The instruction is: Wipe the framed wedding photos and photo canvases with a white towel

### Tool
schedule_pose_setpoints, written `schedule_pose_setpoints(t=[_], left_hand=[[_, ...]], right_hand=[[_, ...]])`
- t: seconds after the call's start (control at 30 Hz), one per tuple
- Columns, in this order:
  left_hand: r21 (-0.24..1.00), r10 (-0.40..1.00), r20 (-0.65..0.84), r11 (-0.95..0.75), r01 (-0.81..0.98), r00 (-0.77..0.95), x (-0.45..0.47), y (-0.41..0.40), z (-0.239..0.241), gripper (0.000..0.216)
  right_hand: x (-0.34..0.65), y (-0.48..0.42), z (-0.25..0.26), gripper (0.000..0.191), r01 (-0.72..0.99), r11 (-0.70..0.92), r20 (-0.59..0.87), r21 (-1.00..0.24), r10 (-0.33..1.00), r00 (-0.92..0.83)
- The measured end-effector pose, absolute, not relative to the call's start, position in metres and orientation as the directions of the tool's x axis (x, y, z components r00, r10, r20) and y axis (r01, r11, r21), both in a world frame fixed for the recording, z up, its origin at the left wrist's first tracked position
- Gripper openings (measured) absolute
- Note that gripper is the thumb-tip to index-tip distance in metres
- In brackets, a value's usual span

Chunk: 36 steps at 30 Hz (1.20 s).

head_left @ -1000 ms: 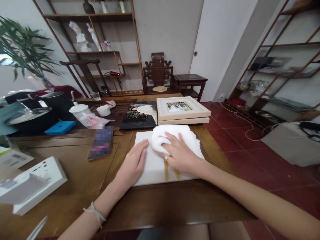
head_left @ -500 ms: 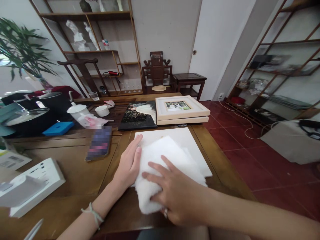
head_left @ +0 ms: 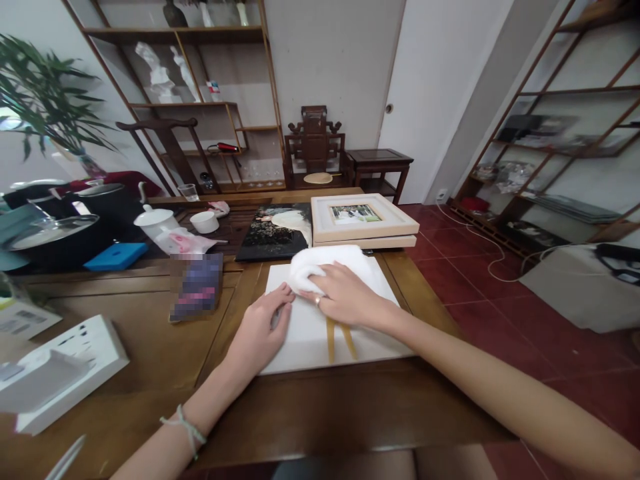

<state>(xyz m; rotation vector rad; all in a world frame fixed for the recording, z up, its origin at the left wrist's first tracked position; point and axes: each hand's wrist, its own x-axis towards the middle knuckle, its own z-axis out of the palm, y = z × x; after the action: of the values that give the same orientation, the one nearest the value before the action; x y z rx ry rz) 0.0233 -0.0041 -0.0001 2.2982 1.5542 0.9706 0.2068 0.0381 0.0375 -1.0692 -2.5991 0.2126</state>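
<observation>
A white square panel (head_left: 305,337) with two yellow strokes near its front edge lies flat on the wooden table (head_left: 150,347). My right hand (head_left: 343,297) presses a bunched white cloth (head_left: 325,261) onto the panel's far half, fingers curled over the cloth. My left hand (head_left: 260,330) rests on the panel's left edge with its fingers bent, touching the cloth's near corner.
Two stacked light picture frames (head_left: 363,223) and a dark painting (head_left: 277,233) lie just beyond the panel. Left are a blurred card (head_left: 196,285), white box (head_left: 65,367), blue block (head_left: 116,256), teapot (head_left: 155,223), cups and dark pots. Shelves and chairs stand behind.
My right hand dragged the cloth from the panel's far side toward me, then pushed it back to the far side. The left hand stayed at the panel's left edge.
</observation>
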Motion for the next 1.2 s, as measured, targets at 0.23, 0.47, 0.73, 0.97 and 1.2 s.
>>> schedule_pose_setpoints(t=[0.23, 0.47, 0.73, 0.97, 1.2], left_hand=[[0.488, 0.896, 0.379, -0.407, 0.772, 0.233, 0.022, -0.005, 0.003, 0.021], [0.507, 0.888, 0.401, -0.418, 0.754, 0.224, 0.02, -0.002, -0.008, 0.026], [0.505, 0.886, 0.402, -0.426, 0.751, 0.232, 0.021, -0.003, -0.008, 0.026], [0.494, 0.88, 0.412, -0.434, 0.754, 0.236, 0.021, -0.002, -0.008, 0.024], [0.495, 0.882, 0.402, -0.434, 0.753, 0.244, 0.02, -0.003, -0.006, 0.025]], right_hand=[[0.178, 0.055, 0.036, 0.032, 0.657, 0.696, 0.226, -0.291, 0.717, -0.659], [0.231, 0.05, 0.04, 0.03, 0.732, 0.611, 0.205, -0.301, 0.791, -0.576], [0.274, 0.0, 0.017, 0.026, 0.769, 0.596, 0.24, -0.231, 0.801, -0.549], [0.288, -0.076, 0.04, 0.026, 0.655, 0.666, 0.098, -0.358, 0.724, -0.683], [0.292, -0.025, 0.042, 0.019, 0.648, 0.699, 0.107, -0.302, 0.7, -0.706]])
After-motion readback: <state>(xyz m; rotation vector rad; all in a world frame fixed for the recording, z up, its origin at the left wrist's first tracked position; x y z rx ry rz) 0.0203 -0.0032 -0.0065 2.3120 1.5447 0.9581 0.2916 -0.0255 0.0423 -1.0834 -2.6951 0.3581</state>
